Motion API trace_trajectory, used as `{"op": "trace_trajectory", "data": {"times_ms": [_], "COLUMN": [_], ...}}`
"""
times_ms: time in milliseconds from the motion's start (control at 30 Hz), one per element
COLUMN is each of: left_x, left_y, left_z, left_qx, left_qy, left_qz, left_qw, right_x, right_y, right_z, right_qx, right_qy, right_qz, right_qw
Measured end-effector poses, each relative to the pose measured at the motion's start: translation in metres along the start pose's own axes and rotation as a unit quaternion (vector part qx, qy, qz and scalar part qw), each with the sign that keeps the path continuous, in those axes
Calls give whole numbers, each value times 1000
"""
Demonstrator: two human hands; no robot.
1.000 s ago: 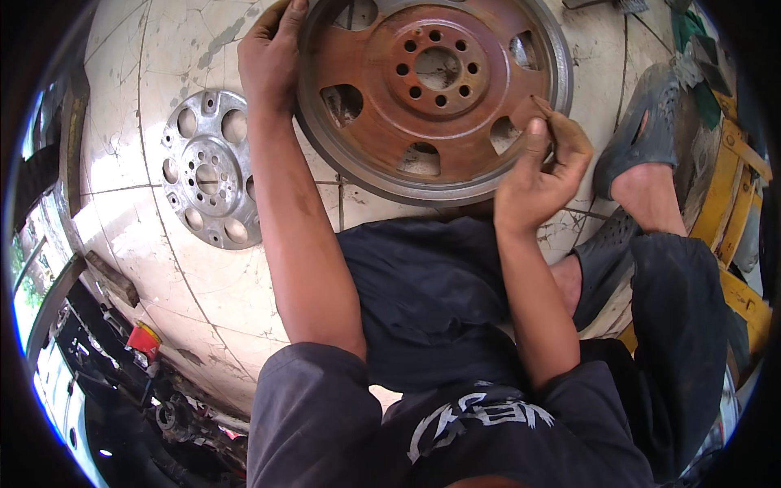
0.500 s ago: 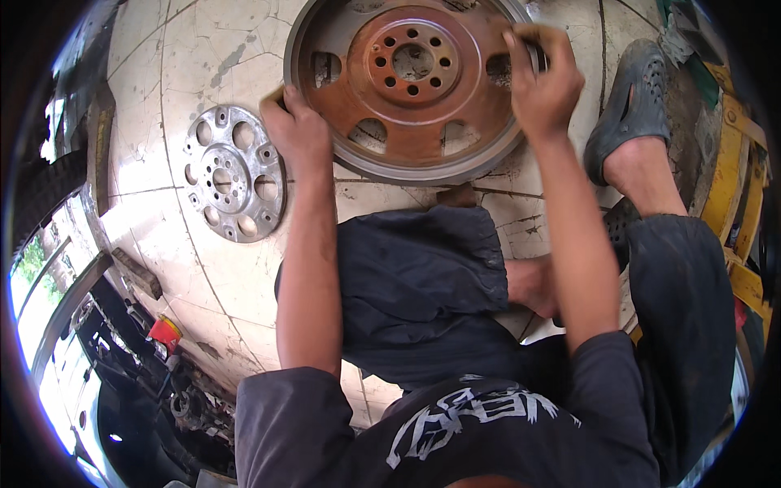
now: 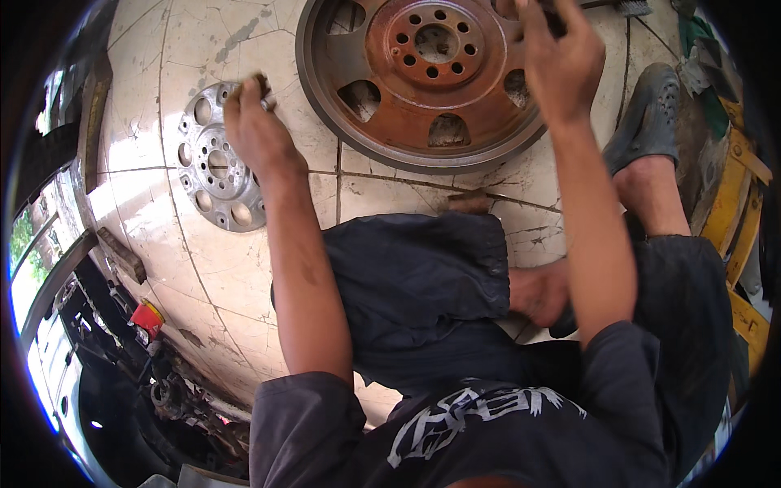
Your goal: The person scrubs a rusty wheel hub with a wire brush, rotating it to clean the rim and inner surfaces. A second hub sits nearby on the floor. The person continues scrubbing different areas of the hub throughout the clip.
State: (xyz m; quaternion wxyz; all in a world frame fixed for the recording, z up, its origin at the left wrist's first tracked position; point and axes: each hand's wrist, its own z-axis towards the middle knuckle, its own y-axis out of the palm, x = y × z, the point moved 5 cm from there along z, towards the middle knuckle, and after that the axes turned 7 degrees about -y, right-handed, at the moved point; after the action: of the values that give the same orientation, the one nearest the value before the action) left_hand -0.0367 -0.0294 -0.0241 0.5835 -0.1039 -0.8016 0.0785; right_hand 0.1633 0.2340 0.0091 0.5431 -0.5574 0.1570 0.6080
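Observation:
A large rust-brown flywheel (image 3: 407, 102) with a grey rim, bolt holes and wide openings lies on the floor ahead of me. At its far right edge my right hand (image 3: 567, 73) is bent over the rim, thumb inside it; the fingers are partly blurred and cut off by the picture's top. My left hand (image 3: 264, 134) is off the flywheel, its dirty fingers loosely bent and apart with nothing seen in them. It hovers over the right side of a smaller silver perforated disc (image 3: 232, 185), covering part of that.
A small brown block (image 3: 468, 202) lies between the flywheel and my leg. At the top right is a brush (image 3: 634, 8). A yellow metal frame (image 3: 736, 171) stands on the right. Dark machine parts and a red container (image 3: 147, 319) are at the left.
My left hand has left the flywheel's rim and moved left over the silver disc. The flywheel has turned clockwise. My right hand stays by its right edge.

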Motion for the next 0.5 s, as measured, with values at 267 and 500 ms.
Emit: {"op": "trace_trajectory", "data": {"times_ms": [267,500], "left_x": [-20,-28], "left_y": [46,58], "left_z": [20,14], "left_qx": [-138,-188], "left_qy": [65,84], "left_qz": [-122,-201], "left_qw": [981,958], "right_x": [-32,-57], "right_y": [59,135], "right_z": [-78,-55], "right_qx": [-74,-89], "right_qy": [80,52], "right_qz": [-62,-27], "right_qw": [992,994]}}
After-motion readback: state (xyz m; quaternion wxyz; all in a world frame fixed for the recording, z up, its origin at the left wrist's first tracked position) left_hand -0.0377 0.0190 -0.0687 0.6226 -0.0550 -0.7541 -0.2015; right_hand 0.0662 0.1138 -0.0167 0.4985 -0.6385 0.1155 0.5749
